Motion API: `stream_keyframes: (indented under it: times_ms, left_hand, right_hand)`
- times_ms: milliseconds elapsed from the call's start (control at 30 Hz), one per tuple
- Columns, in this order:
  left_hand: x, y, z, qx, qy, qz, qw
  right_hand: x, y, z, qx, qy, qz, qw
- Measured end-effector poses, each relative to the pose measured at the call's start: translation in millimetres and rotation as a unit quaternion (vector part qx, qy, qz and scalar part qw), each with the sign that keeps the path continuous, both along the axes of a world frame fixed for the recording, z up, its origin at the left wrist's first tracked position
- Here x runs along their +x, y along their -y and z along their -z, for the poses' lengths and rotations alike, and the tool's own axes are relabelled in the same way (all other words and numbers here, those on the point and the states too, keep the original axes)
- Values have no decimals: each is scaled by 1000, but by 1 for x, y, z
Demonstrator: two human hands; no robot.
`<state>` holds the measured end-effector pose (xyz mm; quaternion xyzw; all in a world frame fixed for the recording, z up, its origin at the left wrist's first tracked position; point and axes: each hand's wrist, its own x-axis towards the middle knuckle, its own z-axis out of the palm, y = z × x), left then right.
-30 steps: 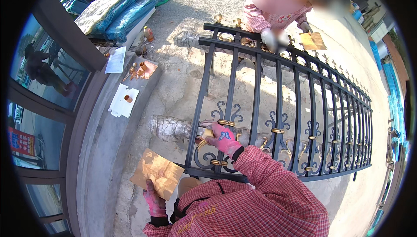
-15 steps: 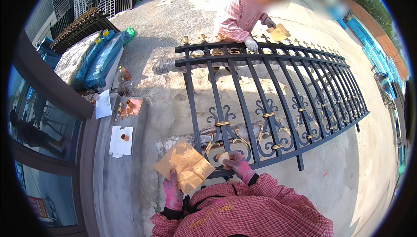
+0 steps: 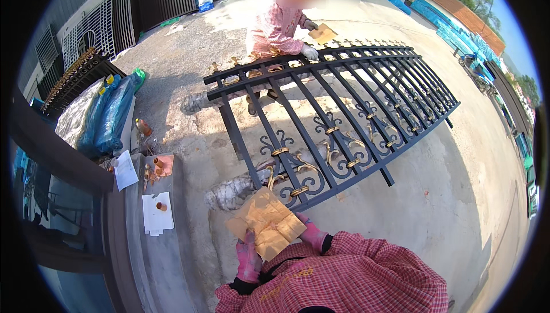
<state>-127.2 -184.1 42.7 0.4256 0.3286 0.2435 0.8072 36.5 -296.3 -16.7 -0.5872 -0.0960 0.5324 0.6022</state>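
Observation:
My left hand (image 3: 248,260), in a pink stained glove, grips the lower left edge of a square sheet (image 3: 274,227) smeared with gold paint. The sheet lies tilted over the near left corner of a black metal fence panel (image 3: 358,178). At the sheet's right edge is my right hand (image 3: 314,234), also in a pink glove. Its fingers are hidden by the sheet, and no pale wad shows there. Gold paint marks the collars (image 3: 280,151) and some scrolls of the panel nearest my hands.
Across the panel a co-worker (image 3: 275,26) in a checked smock holds another gold-smeared sheet (image 3: 323,34). A stone ledge (image 3: 163,261) on the left carries papers (image 3: 158,221) and a small copper-coloured cup (image 3: 161,206). Wrapped bundles (image 3: 106,121) stand beyond it.
My right hand has moved from the panel's scrollwork, where it held a small pale wad, to the gold-smeared sheet. The view has shifted, and the panel now appears further up and left.

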Motion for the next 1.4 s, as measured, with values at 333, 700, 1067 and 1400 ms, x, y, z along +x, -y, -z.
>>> stream_keyframes:
  times_ms: [333,700,1067,1400]
  left_hand:
    - [-5,21,12,-56,69,26,996]
    - [26,49,0,-19,30,28,999]
    - [59,73,-11,-66,36,-49,996]
    - [33,93,-17,-90,10,-189,978]
  right_hand:
    - [-20,42,68,51,-46,-38,997]
    - [-7,69,94,90,-125,2,988]
    - [41,57,48,129,-263,99,951]
    - [109,78,18,83,-215,31,973]
